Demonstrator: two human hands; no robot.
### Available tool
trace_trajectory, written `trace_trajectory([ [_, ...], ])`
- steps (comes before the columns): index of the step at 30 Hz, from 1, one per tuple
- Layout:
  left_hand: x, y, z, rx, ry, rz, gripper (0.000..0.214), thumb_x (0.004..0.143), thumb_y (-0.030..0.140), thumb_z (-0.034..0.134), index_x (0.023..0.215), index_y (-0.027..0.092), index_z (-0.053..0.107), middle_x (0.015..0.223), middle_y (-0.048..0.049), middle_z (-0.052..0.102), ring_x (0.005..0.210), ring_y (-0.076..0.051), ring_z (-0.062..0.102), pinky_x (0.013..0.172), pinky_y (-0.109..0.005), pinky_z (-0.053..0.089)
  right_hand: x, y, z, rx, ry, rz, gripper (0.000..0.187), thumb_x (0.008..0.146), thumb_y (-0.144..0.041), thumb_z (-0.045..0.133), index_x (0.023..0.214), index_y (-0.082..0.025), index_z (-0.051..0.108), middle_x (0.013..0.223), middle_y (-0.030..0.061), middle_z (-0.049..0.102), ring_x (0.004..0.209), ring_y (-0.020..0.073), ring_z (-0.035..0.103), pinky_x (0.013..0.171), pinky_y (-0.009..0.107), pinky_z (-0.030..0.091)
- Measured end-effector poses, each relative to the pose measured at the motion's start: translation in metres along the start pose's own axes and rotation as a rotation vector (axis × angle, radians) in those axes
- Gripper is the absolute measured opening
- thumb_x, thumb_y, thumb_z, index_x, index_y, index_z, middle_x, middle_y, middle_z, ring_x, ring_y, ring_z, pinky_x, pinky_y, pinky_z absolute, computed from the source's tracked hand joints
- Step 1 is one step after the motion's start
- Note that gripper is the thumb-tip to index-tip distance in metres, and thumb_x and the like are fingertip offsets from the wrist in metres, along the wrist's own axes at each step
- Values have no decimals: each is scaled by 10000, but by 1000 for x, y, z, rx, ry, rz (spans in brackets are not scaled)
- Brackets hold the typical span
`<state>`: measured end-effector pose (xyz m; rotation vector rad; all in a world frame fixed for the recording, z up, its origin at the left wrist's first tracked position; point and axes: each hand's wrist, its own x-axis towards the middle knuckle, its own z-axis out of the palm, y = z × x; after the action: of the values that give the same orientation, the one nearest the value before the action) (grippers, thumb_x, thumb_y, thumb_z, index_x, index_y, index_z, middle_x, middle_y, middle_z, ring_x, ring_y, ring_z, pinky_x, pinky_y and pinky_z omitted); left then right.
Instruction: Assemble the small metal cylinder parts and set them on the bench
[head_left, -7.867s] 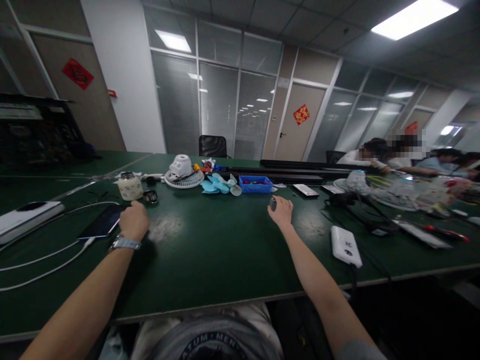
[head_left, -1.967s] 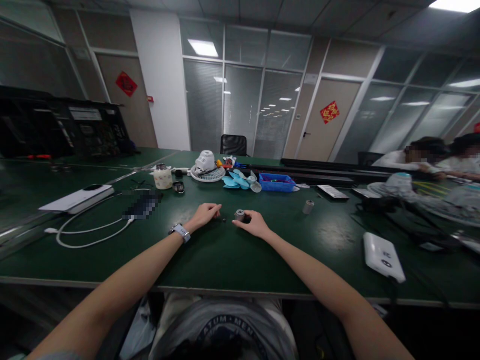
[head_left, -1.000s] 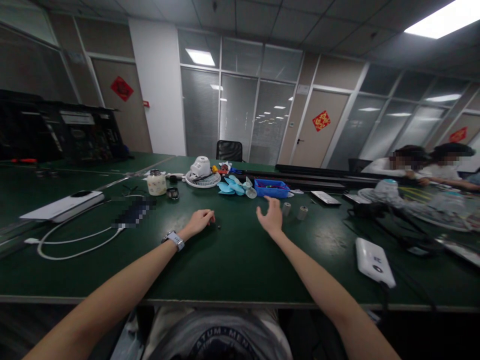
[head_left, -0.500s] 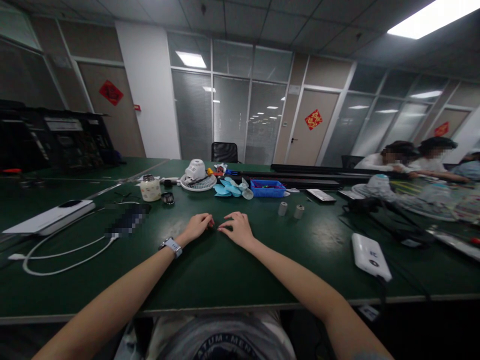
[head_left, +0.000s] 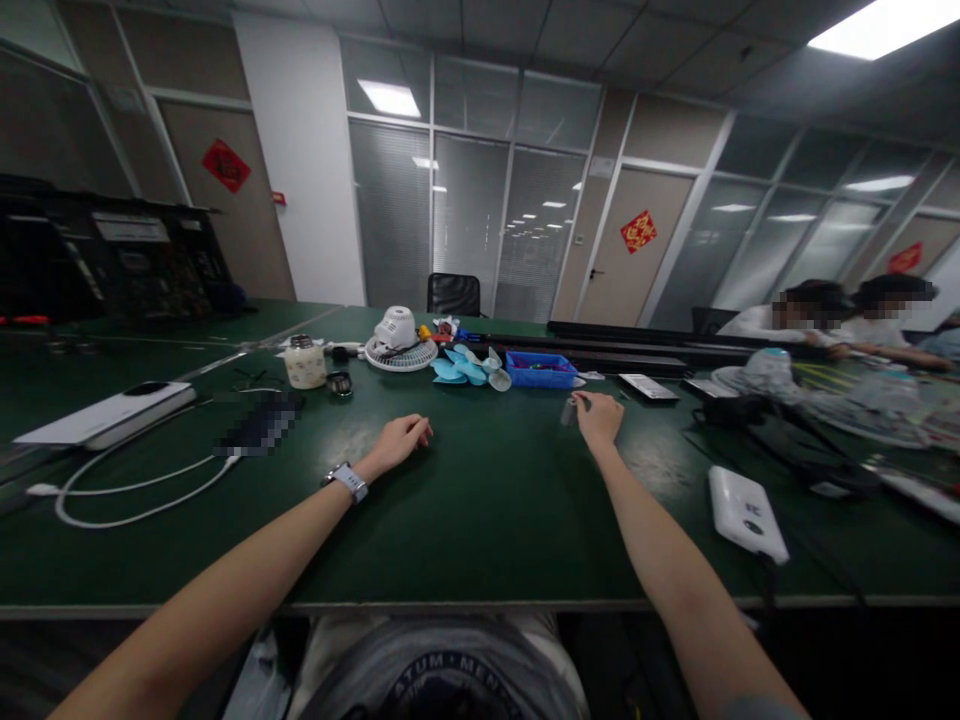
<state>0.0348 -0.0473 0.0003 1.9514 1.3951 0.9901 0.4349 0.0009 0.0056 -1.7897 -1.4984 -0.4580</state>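
Note:
My right hand (head_left: 600, 416) is over the right part of the green table (head_left: 480, 520), thumb and fingertips closed at the top of a small grey cylinder (head_left: 568, 412). A second such cylinder does not show; my hand covers the place where it stood. To the left, my left hand (head_left: 402, 443) rests on its side on the table, fingers loosely bent and nothing in them. A watch sits on that wrist.
Behind my hands are a blue basket (head_left: 541, 371), light-blue fan blades (head_left: 459, 368), a white fan part (head_left: 397, 338) and a cream jar (head_left: 305, 364). A phone (head_left: 261, 425) with a white cable lies left, a white power bank (head_left: 748, 514) right. Two people sit far right.
My right hand has moved from beside my left hand to the right, onto the grey cylinders. My left hand stays nearly in place. The view has shifted slightly.

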Motion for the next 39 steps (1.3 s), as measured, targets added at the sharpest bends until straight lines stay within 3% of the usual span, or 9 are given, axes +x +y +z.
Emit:
trace_trajectory([
  [17, 1, -4, 1, -10, -17, 23, 449, 830, 555, 400, 787, 173, 631, 676, -36, 658, 624, -171, 598, 614, -272, 451, 2, -3, -1, -50, -100, -2, 331, 927, -320, 429, 1031, -174, 707, 996, 135, 688, 932, 251, 546, 826, 363, 300],
  [21, 0, -2, 1, 31, -31, 27, 459, 842, 550, 374, 801, 171, 628, 694, -39, 658, 648, -173, 601, 621, -269, 447, 1, -1, -2, -59, -11, -38, 337, 926, -331, 425, 972, -179, 723, 1040, 136, 672, 1031, 269, 500, 917, 420, 265],
  [25, -1, 0, 1, 44, -37, 23, 459, 843, 544, 365, 807, 168, 625, 704, -45, 662, 660, -179, 604, 631, -277, 449, 3, 18, -4, 9, 96, 60, 362, 862, -405, 538, 1133, -201, 664, 1168, 126, 631, 1097, 279, 503, 946, 428, 304],
  [28, -1, -1, 1, 45, -36, 27, 457, 844, 541, 365, 805, 169, 626, 705, -45, 664, 670, -183, 610, 641, -282, 452, 4, 41, -4, 92, -35, 214, 499, 785, -465, 630, 1201, -189, 625, 1148, 131, 649, 1037, 269, 577, 866, 369, 411],
  [34, 0, -2, 2, 42, -37, 21, 456, 847, 535, 370, 816, 164, 634, 708, -48, 673, 677, -185, 614, 640, -283, 451, 6, 73, -3, 176, -240, 363, 539, 646, -451, 753, 1096, -162, 684, 1006, 117, 714, 934, 250, 655, 774, 306, 491],
  [39, 1, -5, 2, 47, -40, 36, 466, 856, 537, 361, 831, 164, 639, 716, -45, 676, 678, -182, 619, 645, -283, 448, 13, 68, -25, 263, -487, 257, 494, 516, -440, 832, 907, -155, 731, 916, 103, 730, 845, 230, 679, 735, 281, 515],
])
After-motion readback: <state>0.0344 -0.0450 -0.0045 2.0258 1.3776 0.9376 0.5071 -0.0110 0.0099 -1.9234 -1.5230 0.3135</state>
